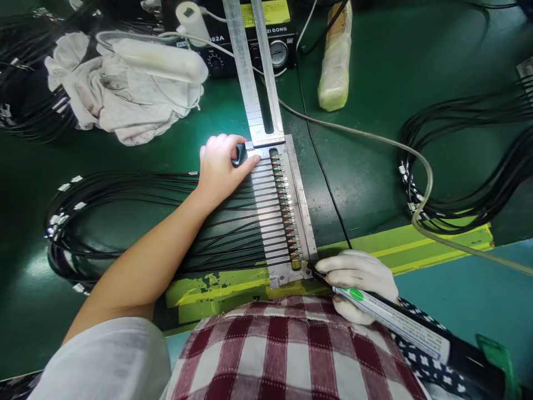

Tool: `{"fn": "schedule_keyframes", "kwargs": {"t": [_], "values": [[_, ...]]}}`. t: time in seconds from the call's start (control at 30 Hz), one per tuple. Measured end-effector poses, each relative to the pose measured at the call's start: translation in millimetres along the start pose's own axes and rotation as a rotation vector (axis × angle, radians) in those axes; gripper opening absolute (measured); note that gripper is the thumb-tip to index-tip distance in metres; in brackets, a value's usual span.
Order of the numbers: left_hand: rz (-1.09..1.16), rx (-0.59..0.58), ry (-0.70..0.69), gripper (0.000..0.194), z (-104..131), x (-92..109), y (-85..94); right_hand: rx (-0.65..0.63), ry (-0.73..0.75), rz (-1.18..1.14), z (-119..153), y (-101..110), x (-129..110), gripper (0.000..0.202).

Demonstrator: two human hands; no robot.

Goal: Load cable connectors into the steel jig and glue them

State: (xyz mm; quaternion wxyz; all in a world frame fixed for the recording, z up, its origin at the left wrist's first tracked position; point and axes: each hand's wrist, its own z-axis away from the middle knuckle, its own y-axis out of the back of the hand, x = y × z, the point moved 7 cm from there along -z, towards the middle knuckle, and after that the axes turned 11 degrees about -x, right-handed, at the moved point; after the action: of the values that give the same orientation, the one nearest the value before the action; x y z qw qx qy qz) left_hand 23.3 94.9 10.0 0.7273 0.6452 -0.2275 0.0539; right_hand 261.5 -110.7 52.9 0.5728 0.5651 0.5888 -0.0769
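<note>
A slotted metal fixture point(266, 222) holds a row of black cables point(233, 239), their small connector ends lined up in its long slot. My bare left hand point(222, 166) is at the fixture's upper left corner, thumb on the top cables and fingers curled round a small dark blue piece point(239, 155). In my white-gloved right hand point(362, 280) is a black tool point(395, 322) with a white label and green sticker; its thin tip is at the fixture's lower right end, beside the slot. A flat metal frame point(269, 138) adjoins the fixture's top.
A black control box point(216, 61) with a gauge stands behind the fixture. White cloths point(137, 111) lie at the upper left, a wrapped block point(334, 83) at the upper right. Cable coils point(416, 194) lie right. A pale tube point(353, 130) crosses the green table point(375, 66).
</note>
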Motion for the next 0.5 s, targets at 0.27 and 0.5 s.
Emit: {"fn": "schedule_keyframes", "kwargs": {"t": [0.27,0.5], "values": [[0.02,0.011,-0.024,0.036,-3,-5,-3.2,0.137,0.011,-0.135,-1,12,1,0.02],[0.291,0.042,-0.005,0.023,-2,-8,9.8,0.531,-0.151,-0.711,12,28,41,0.022]]}}
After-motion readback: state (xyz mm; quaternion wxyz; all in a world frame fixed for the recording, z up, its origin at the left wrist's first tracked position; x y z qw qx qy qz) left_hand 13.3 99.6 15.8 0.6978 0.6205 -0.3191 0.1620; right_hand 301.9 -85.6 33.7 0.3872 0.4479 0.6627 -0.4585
